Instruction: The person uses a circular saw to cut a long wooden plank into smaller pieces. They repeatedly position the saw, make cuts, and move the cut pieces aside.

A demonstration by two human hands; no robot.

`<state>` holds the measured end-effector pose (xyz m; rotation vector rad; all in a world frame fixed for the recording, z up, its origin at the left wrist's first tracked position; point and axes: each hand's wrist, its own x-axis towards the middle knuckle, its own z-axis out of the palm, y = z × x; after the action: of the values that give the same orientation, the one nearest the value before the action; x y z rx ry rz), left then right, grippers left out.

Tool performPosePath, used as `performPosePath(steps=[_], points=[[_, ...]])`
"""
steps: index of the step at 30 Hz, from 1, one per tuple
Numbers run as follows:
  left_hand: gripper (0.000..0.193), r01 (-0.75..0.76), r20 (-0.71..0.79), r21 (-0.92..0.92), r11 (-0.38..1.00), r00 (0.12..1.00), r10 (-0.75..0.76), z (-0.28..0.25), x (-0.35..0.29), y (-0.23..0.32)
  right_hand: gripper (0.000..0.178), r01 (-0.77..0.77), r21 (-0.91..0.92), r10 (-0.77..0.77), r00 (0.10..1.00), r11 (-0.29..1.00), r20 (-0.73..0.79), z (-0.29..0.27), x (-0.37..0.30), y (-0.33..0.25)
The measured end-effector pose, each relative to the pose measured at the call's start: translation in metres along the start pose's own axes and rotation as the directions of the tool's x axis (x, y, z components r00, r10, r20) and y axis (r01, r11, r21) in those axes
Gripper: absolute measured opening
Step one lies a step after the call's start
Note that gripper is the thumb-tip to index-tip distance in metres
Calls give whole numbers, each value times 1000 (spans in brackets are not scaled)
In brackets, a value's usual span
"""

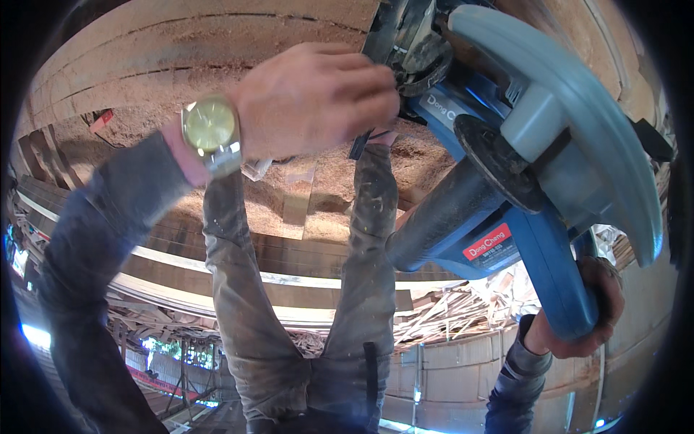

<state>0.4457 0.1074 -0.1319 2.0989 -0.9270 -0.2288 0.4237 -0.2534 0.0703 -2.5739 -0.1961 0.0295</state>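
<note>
A large blue power saw [535, 246] with a grey curved guard [578, 94] and a black side handle [448, 210] fills the right side of the view. My right hand [603, 311] is closed around its blue rear handle at the lower right. At the tool's far end are dark metal parts [423, 61]. Beside these, my left hand [314, 101] has its fingers curled; motion blurs them a little. Whatever lies under those fingers is hidden. On my left wrist sits a gold-faced watch [210, 126].
Sawdust covers the wooden boards [181, 43] ahead and the ground around my legs [282, 325]. A small red item [101, 121] lies at the left. Long planks [173, 260] cross behind me, with a heap of thin wood scraps [448, 311] beyond.
</note>
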Motion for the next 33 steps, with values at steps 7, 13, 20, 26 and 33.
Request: performPosePath(steps=[7,13,20,26,33], points=[[47,753,274,-657,25,270,-923,29,8,83,71,-116,173,109,993,978,51,6,-2,-8],[41,602,183,-793,-91,93,-979,48,27,92,68,-63,148,58,998,987,38,5,0,-4],[39,798,42,-564,212,284,-958,43,21,81,63,-49,227,36,997,973,63,4,-1,-3],[39,668,251,-741,-69,179,-951,33,23,79,63,-95,201,86,995,975,49,4,-2,-7],[38,851,243,-463,249,392,-887,16,26,58,61,-86,168,76,995,982,63,4,0,-10]])
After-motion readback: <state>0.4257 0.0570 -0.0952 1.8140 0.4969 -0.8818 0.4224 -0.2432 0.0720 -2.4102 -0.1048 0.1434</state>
